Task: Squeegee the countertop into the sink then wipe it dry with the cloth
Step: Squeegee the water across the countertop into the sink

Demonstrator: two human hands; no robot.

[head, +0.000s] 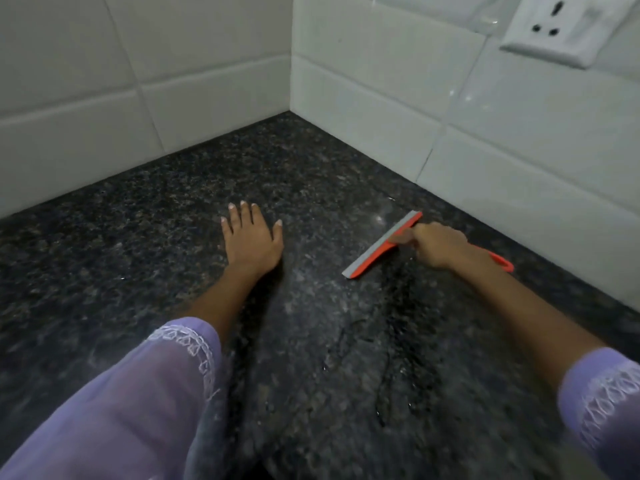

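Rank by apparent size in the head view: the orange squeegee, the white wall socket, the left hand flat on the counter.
1. Orange squeegee with grey rubber blade, longest, though the right hand covers part of its handle.
2. White plastic wall socket, cut off by the frame edge, and left hand: too alike to rank.
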